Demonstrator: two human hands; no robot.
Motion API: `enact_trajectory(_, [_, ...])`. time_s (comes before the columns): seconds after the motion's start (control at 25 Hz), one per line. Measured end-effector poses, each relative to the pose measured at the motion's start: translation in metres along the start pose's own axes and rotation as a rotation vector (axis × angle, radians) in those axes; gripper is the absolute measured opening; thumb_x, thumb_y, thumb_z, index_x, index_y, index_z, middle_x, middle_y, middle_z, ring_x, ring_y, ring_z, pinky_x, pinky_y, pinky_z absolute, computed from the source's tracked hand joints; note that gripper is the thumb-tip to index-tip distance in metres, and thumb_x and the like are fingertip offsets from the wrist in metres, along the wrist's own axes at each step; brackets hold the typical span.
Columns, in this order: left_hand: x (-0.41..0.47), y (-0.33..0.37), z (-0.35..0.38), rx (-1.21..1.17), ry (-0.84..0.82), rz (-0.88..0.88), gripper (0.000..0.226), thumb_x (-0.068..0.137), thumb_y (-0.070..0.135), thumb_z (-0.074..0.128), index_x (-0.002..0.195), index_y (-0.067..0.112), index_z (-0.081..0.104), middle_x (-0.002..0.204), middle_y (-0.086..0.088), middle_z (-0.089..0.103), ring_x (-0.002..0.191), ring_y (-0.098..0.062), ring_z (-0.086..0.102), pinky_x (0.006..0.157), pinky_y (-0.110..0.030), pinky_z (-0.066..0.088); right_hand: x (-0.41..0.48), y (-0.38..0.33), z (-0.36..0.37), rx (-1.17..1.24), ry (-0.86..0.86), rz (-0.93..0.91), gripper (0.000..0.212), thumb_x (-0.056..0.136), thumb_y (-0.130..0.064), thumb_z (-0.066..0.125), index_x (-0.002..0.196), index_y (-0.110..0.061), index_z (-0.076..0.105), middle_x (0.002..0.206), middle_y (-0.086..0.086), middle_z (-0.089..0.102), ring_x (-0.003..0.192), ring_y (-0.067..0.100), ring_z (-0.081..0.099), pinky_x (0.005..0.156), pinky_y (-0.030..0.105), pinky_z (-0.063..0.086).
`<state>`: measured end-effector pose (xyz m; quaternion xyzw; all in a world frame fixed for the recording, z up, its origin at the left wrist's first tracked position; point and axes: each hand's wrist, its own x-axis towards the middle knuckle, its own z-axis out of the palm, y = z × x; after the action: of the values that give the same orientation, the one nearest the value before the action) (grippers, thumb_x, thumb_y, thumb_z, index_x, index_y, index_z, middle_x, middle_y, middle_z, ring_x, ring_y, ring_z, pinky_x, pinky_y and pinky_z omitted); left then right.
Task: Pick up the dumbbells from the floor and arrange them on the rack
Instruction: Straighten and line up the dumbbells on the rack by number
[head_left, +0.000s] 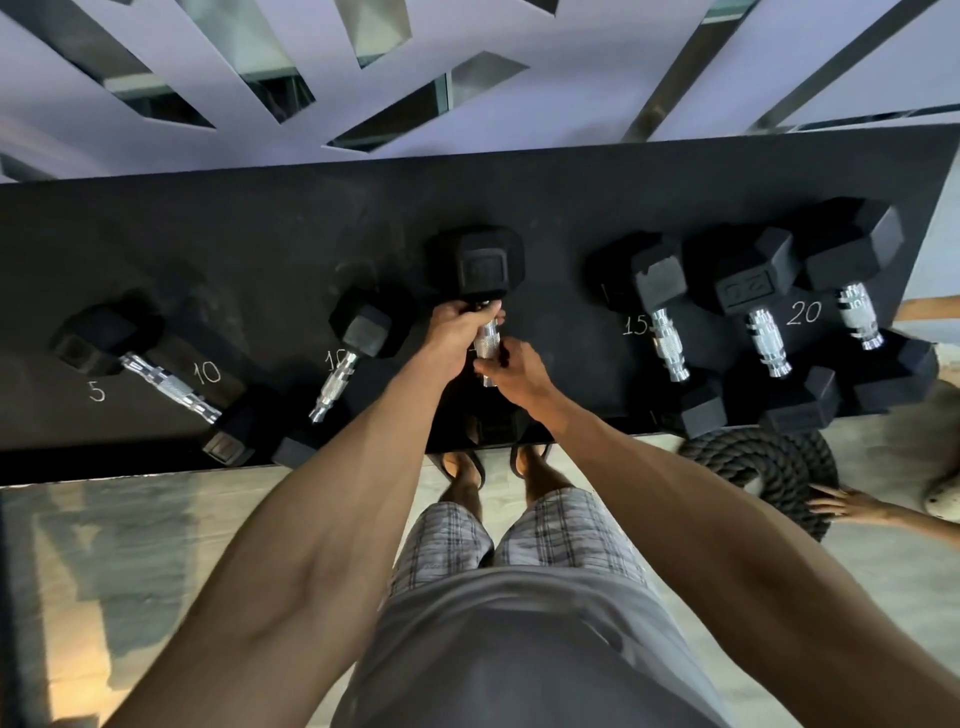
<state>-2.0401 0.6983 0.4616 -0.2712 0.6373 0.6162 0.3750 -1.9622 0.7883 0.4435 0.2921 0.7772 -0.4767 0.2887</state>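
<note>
While left hand (457, 327) and right hand (519, 371) clenched the dumbbell (480, 265) handle at frame centre on the rack (260, 244), five other dumbbells (660, 275) sat racked; none seen on floor (130, 545).

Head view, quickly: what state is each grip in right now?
Left grip: closed, holding the hex dumbbell by its handle, near the far head.
Right grip: closed, holding the same handle, nearer end.
</note>
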Motion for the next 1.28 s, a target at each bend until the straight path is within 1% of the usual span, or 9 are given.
enact_trajectory(0.12, [0.0, -0.001, -0.001, 0.019, -0.002, 0.0, 0.018, 0.087, 0.01, 0.072, 0.103, 0.002, 0.071, 0.096, -0.01, 0.073, 0.088, -0.018, 0.07, 0.073, -0.022, 0.052, -0.002, -0.002, -0.001, -0.007, -0.024, -0.009, 0.026, 0.089, -0.026, 0.069, 0.103, -0.006, 0.06, 0.09, 0.005, 0.061, 0.084, 0.019, 0.059, 0.066, 0.027, 0.042])
enact_trajectory(0.24, [-0.003, -0.007, -0.002, 0.019, 0.007, -0.011, 0.014, 0.086, 0.01, 0.072, 0.099, 0.006, 0.071, 0.097, -0.01, 0.074, 0.093, -0.02, 0.071, 0.084, -0.028, 0.055, -0.004, 0.003, 0.003, -0.022, -0.039, -0.016, 0.025, 0.09, -0.026, 0.068, 0.103, -0.006, 0.06, 0.088, 0.003, 0.06, 0.08, 0.017, 0.056, 0.058, 0.023, 0.037])
enact_trajectory(0.48, [-0.007, -0.017, -0.004, 0.115, 0.012, -0.022, 0.018, 0.089, 0.016, 0.07, 0.104, 0.007, 0.07, 0.107, -0.011, 0.074, 0.103, -0.021, 0.07, 0.101, -0.036, 0.051, -0.011, 0.009, 0.006, -0.068, -0.069, -0.022, 0.031, 0.091, -0.029, 0.068, 0.109, -0.005, 0.061, 0.091, 0.002, 0.061, 0.083, 0.018, 0.058, 0.059, 0.022, 0.036])
enact_trajectory(0.6, [-0.015, -0.009, -0.004, 0.634, 0.013, -0.018, 0.032, 0.09, 0.028, 0.067, 0.113, 0.007, 0.067, 0.113, -0.01, 0.07, 0.107, -0.024, 0.066, 0.095, -0.035, 0.052, -0.022, 0.002, -0.005, -0.17, -0.088, -0.058, 0.037, 0.093, -0.028, 0.064, 0.12, -0.004, 0.058, 0.104, 0.009, 0.067, 0.094, 0.025, 0.064, 0.073, 0.027, 0.042])
enact_trajectory(0.72, [-0.038, -0.003, 0.007, 1.096, -0.047, -0.075, 0.032, 0.092, 0.024, 0.061, 0.119, 0.008, 0.061, 0.115, -0.01, 0.066, 0.108, -0.029, 0.064, 0.082, -0.035, 0.052, -0.036, 0.007, -0.021, -0.277, -0.074, -0.058, 0.038, 0.095, -0.03, 0.059, 0.124, -0.007, 0.056, 0.112, 0.014, 0.068, 0.104, 0.031, 0.064, 0.076, 0.032, 0.044])
enact_trajectory(0.88, [-0.057, 0.007, 0.03, 1.367, -0.167, -0.119, 0.03, 0.094, 0.02, 0.05, 0.109, -0.004, 0.06, 0.095, -0.02, 0.072, 0.083, -0.035, 0.073, 0.075, -0.044, 0.062, -0.06, 0.036, -0.06, -0.397, 0.021, -0.064, 0.035, 0.096, -0.03, 0.055, 0.124, -0.009, 0.058, 0.116, 0.017, 0.068, 0.11, 0.036, 0.062, 0.088, 0.04, 0.05])
enact_trajectory(1.0, [-0.06, 0.008, 0.064, 1.267, -0.27, -0.071, 0.035, 0.098, 0.028, 0.048, 0.106, -0.003, 0.063, 0.096, -0.016, 0.072, 0.083, -0.031, 0.072, 0.079, -0.044, 0.061, -0.073, 0.064, -0.095, -0.442, 0.104, -0.037, 0.029, 0.097, -0.029, 0.052, 0.114, -0.007, 0.061, 0.109, 0.02, 0.069, 0.102, 0.039, 0.065, 0.081, 0.041, 0.053])
enact_trajectory(1.12, [-0.063, -0.002, 0.112, 0.874, -0.372, -0.19, 0.036, 0.1, 0.032, 0.049, 0.117, 0.002, 0.06, 0.1, -0.014, 0.068, 0.079, -0.025, 0.065, 0.084, -0.043, 0.056, -0.077, 0.086, -0.132, -0.518, 0.192, 0.006, 0.031, 0.098, -0.029, 0.05, 0.11, -0.003, 0.061, 0.108, 0.023, 0.068, 0.102, 0.041, 0.065, 0.08, 0.041, 0.052])
enact_trajectory(1.28, [-0.062, -0.017, 0.185, 0.45, -0.237, -0.163, 0.036, 0.099, 0.029, 0.054, 0.123, 0.003, 0.06, 0.108, -0.013, 0.067, 0.096, -0.023, 0.063, 0.1, -0.043, 0.05, -0.074, 0.105, -0.177, -0.552, 0.368, -0.026, 0.029, 0.097, -0.024, 0.051, 0.116, -0.002, 0.053, 0.116, 0.021, 0.062, 0.11, 0.038, 0.059, 0.084, 0.043, 0.05])
